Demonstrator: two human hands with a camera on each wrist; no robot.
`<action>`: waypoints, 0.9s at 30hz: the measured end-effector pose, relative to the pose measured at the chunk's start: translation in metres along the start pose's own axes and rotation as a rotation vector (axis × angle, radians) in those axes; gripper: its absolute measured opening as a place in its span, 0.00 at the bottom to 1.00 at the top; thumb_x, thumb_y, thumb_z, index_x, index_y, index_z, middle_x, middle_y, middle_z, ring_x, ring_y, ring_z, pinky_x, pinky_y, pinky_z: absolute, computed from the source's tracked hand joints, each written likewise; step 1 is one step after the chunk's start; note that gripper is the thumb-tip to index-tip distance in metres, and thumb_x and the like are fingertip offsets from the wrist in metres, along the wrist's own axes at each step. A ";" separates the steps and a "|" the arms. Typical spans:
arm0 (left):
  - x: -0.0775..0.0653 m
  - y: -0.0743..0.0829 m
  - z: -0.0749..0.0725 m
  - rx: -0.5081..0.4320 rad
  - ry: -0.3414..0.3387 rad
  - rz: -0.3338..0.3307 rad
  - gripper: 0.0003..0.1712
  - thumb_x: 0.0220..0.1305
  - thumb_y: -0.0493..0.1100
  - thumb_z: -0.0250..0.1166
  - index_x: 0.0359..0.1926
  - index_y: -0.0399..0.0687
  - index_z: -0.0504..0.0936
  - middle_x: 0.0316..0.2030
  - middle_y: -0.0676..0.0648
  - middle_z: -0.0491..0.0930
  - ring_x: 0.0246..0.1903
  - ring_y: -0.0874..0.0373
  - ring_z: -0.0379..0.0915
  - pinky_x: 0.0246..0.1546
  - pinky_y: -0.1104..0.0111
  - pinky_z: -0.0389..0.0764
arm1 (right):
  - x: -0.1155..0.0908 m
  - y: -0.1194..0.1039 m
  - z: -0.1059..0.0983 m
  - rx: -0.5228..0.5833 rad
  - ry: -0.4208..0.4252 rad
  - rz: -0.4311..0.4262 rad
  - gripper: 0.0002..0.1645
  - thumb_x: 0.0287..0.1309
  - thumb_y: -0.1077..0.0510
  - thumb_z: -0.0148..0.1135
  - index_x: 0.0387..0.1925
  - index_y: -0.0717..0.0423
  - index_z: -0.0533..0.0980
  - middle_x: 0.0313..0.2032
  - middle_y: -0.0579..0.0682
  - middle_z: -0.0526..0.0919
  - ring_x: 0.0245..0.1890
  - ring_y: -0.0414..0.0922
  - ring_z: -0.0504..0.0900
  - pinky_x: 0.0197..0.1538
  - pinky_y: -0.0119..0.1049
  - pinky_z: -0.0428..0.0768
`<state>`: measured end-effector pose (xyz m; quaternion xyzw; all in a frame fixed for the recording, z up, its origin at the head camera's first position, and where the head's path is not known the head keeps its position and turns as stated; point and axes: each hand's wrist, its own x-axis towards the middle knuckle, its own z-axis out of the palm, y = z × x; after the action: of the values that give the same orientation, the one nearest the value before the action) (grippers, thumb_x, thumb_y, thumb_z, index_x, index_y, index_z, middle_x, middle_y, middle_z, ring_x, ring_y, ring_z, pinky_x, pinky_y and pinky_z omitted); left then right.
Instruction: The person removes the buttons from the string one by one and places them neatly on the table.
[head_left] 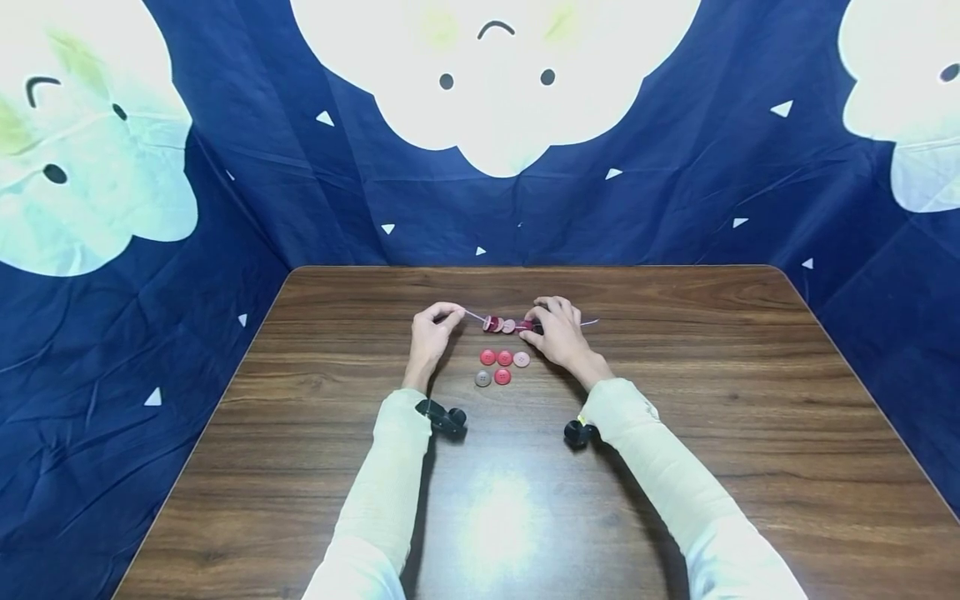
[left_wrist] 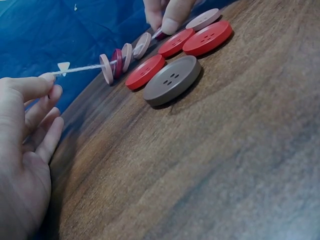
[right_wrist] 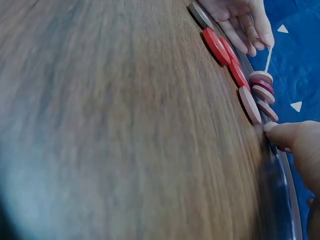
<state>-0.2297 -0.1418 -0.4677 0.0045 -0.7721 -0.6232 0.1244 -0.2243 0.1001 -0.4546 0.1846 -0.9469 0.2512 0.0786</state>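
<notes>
My left grip (head_left: 430, 337) pinches a thin, pale string (left_wrist: 82, 69) beyond and left of a round, grey-brown, four-hole button (head_left: 483, 378) on the brown wood-grain bench (head_left: 750, 375). My right grip (head_left: 558, 335) clamps a round, dark-red button (head_left: 527, 325) on that string, beyond and right of the grey-brown one. Three round, pink buttons (left_wrist: 144, 42) and another dark-red button (left_wrist: 118, 61) are threaded between my grips. Three bright-red, round buttons (head_left: 502, 377) lie near the grey-brown one, a loose, pale-pink button (head_left: 521, 359) farther right.
</notes>
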 end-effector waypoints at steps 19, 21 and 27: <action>0.000 0.001 -0.001 0.021 0.002 -0.024 0.06 0.58 0.41 0.68 0.36 0.43 0.86 0.36 0.44 0.85 0.35 0.64 0.76 0.41 0.74 0.74 | -0.012 0.019 -0.012 0.030 0.038 0.018 0.16 0.55 0.49 0.67 0.42 0.53 0.79 0.60 0.56 0.71 0.63 0.57 0.60 0.62 0.57 0.55; 0.001 0.001 -0.001 0.019 0.002 -0.026 0.07 0.58 0.41 0.68 0.36 0.43 0.86 0.36 0.43 0.85 0.35 0.63 0.77 0.42 0.73 0.74 | -0.013 0.022 -0.012 0.031 0.044 0.023 0.16 0.55 0.49 0.68 0.42 0.53 0.79 0.60 0.56 0.71 0.63 0.57 0.61 0.61 0.57 0.55; 0.001 0.000 -0.001 0.026 0.000 -0.029 0.07 0.58 0.42 0.68 0.36 0.43 0.86 0.36 0.44 0.85 0.36 0.63 0.76 0.42 0.73 0.74 | -0.018 0.029 -0.015 0.040 0.064 0.025 0.16 0.54 0.50 0.68 0.42 0.54 0.79 0.59 0.56 0.72 0.63 0.57 0.61 0.61 0.57 0.55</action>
<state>-0.2303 -0.1426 -0.4678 0.0173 -0.7799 -0.6150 0.1155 -0.2184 0.1367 -0.4590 0.1664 -0.9409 0.2768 0.1019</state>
